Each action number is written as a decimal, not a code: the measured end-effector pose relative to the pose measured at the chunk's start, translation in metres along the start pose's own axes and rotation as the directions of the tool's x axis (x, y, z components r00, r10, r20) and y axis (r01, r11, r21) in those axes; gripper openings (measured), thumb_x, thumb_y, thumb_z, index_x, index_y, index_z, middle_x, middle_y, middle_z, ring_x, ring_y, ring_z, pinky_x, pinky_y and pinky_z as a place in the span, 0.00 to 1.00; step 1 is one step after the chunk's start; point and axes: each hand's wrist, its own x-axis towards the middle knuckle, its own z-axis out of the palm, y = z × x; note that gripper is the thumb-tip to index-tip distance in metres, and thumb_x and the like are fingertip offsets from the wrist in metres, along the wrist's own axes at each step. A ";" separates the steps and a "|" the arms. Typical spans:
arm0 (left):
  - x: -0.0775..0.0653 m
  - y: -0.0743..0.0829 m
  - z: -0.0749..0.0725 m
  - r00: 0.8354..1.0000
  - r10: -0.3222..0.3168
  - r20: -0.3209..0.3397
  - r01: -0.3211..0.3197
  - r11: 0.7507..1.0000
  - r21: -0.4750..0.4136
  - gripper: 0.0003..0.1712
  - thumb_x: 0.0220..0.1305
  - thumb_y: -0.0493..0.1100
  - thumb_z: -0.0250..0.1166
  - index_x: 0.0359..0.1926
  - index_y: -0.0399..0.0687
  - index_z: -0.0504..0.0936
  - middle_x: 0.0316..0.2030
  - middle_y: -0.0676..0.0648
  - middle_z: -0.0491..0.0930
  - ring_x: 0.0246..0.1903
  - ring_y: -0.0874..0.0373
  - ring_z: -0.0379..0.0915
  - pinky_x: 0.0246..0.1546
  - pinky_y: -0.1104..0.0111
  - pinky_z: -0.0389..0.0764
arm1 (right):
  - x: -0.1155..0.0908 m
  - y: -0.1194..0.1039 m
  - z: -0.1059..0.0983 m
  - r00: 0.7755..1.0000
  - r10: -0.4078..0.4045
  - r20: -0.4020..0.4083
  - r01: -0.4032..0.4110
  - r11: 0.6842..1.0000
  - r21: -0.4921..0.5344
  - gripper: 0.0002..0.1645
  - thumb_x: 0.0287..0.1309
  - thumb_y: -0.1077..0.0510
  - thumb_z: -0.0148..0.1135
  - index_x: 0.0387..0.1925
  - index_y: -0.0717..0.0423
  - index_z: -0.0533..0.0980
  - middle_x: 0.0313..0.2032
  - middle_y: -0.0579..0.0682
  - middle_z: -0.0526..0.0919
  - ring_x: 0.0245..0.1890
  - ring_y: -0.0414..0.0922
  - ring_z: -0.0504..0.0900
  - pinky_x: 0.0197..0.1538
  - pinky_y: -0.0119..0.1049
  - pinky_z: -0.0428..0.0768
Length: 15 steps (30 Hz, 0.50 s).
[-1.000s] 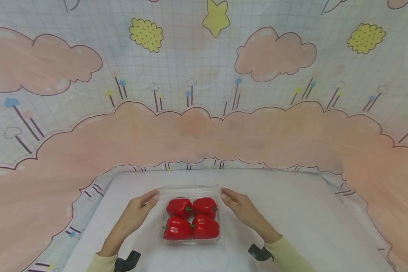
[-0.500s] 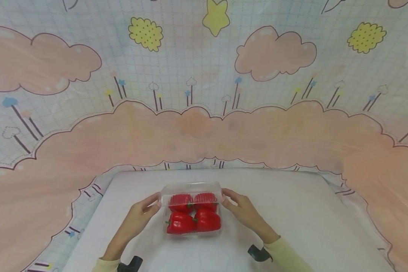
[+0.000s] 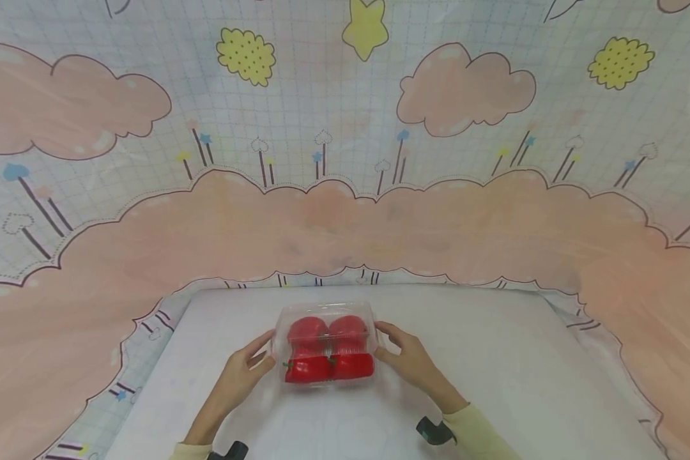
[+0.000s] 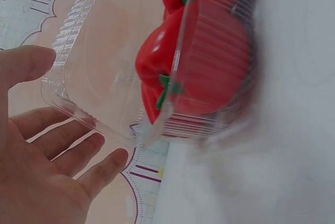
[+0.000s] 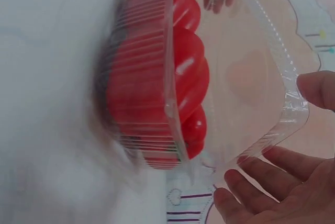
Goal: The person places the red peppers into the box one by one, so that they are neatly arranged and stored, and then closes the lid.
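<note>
A clear plastic clamshell container (image 5: 144, 145) sits on the table with several red bell peppers (image 3: 310, 369) with green stems packed inside. Its hinged lid (image 4: 99, 41) stands tilted partway over them, so the far peppers show through the plastic in the head view. My left hand (image 3: 238, 377) holds the lid's left corner, thumb on the rim and fingers spread along its side. At the right corner my right hand (image 3: 414, 361) grips the lid likewise, its thumb at the ribbed rim and fingers beneath the side in the right wrist view.
The white table (image 3: 494, 358) extends around the container. Behind it hangs a backdrop cloth (image 3: 345, 223) printed with clouds and stars. Dark wrist mounts (image 3: 435, 431) sit near both sleeves.
Both hands have swung the lid from its raised position at the back toward me, over the far peppers. The container has shifted slightly away from me.
</note>
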 end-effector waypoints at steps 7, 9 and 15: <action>0.000 -0.010 0.007 0.999 0.032 -0.022 -0.032 0.999 -0.023 0.32 0.66 0.38 0.63 0.70 0.42 0.67 0.70 0.37 0.66 0.70 0.38 0.60 0.65 0.50 0.72 | -0.001 0.007 0.005 1.000 0.022 -0.002 -0.022 0.999 0.026 0.35 0.59 0.50 0.66 0.68 0.47 0.68 0.68 0.57 0.71 0.67 0.64 0.69 0.58 0.61 0.79; 0.000 -0.012 0.008 0.999 0.024 -0.024 -0.024 0.999 -0.034 0.32 0.65 0.37 0.63 0.70 0.43 0.67 0.70 0.37 0.66 0.70 0.37 0.61 0.64 0.50 0.73 | -0.002 0.009 0.007 1.000 0.030 0.001 -0.030 0.999 0.026 0.36 0.58 0.49 0.67 0.68 0.47 0.68 0.68 0.57 0.70 0.67 0.65 0.69 0.58 0.62 0.79; -0.001 -0.020 0.011 1.000 -0.023 -0.020 0.021 0.997 -0.077 0.33 0.64 0.36 0.64 0.70 0.46 0.68 0.71 0.37 0.65 0.66 0.34 0.66 0.62 0.53 0.76 | -0.003 0.017 0.012 0.999 0.041 0.006 -0.041 0.999 0.013 0.38 0.56 0.48 0.68 0.68 0.45 0.68 0.69 0.56 0.70 0.67 0.66 0.68 0.58 0.64 0.78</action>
